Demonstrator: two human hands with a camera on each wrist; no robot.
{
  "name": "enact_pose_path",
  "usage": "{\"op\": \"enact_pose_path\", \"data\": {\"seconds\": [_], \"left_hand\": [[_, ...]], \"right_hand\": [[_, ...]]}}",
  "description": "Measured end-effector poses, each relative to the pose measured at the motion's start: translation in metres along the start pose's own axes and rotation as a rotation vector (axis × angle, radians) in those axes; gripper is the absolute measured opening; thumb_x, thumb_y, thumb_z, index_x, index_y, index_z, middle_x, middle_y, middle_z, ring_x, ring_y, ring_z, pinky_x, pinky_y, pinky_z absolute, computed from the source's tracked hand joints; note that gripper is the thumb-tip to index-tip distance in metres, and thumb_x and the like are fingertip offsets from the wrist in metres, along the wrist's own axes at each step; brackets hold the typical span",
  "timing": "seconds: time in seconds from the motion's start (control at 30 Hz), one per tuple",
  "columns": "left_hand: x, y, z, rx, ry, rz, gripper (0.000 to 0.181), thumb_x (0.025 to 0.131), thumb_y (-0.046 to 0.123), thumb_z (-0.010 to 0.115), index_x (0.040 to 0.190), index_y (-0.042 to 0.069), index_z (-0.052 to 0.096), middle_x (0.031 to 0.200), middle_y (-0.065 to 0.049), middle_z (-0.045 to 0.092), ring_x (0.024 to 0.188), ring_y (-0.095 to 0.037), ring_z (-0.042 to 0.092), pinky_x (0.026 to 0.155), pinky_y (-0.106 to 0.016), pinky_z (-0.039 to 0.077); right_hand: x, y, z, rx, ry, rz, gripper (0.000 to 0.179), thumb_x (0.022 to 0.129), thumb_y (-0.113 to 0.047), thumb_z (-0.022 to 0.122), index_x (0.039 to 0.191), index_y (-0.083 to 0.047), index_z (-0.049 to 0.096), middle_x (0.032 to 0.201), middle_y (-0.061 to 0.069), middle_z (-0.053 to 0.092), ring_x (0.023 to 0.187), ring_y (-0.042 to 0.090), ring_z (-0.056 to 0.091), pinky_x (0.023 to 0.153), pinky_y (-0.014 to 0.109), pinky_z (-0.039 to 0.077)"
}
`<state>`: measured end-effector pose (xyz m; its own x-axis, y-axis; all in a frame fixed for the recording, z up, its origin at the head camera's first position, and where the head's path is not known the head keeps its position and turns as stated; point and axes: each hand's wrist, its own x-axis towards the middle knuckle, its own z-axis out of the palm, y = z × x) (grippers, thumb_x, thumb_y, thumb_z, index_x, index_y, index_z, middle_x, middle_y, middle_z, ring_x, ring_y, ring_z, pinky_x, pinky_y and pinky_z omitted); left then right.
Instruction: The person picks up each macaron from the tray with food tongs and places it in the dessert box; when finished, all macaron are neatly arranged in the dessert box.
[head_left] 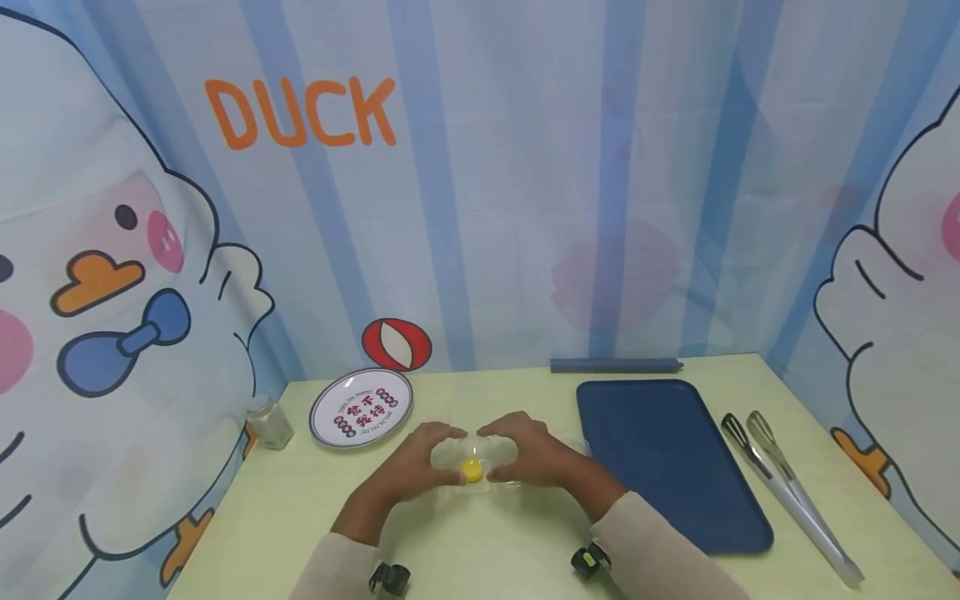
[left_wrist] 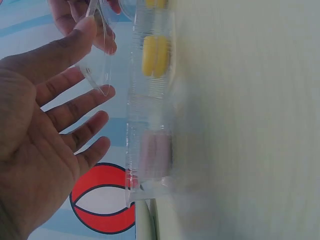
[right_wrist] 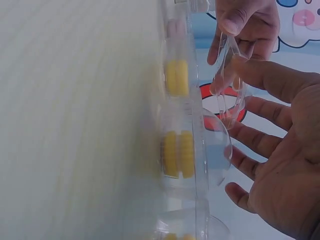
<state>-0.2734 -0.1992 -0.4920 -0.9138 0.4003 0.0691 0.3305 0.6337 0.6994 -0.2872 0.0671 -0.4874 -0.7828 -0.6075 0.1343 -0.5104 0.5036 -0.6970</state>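
Note:
A clear plastic macaron box (left_wrist: 137, 110) lies on the table between both hands. Through its walls I see yellow macarons (right_wrist: 177, 154) and a pink macaron (left_wrist: 156, 152), each in its own compartment. Above the box, a thin clear plastic flap (left_wrist: 102, 75) is held up from both sides. My left hand (head_left: 416, 462) pinches it between thumb and fingers. From the other side my right hand (head_left: 536, 454) pinches the same flap, its lower fingers spread. In the head view one yellow macaron (head_left: 471, 471) shows between the hands; the hands cover much of the box.
A white plate (head_left: 324, 412) with red print stands at the back left, a small shaker (head_left: 270, 423) beside it. On the right are a dark blue tray (head_left: 667, 458) and metal tongs (head_left: 802, 500). Behind the tray lies a long blue bar (head_left: 615, 365) by the curtain.

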Motion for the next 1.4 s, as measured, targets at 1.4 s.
{"op": "enact_pose_path", "data": {"seconds": [1.4], "left_hand": [[-0.01, -0.01, 0.014, 0.096, 0.045, -0.032, 0.06, 0.088, 0.024, 0.092, 0.144, 0.017, 0.068, 0.159, -0.013, 0.061, 0.164, -0.046, 0.03, 0.126, -0.078, 0.032]], "right_hand": [[-0.007, 0.002, 0.026, -0.182, 0.071, -0.021, 0.058, 0.096, -0.022, 0.085, 0.149, -0.011, 0.066, 0.154, 0.014, 0.065, 0.155, 0.044, 0.039, 0.116, 0.082, 0.019]]}}
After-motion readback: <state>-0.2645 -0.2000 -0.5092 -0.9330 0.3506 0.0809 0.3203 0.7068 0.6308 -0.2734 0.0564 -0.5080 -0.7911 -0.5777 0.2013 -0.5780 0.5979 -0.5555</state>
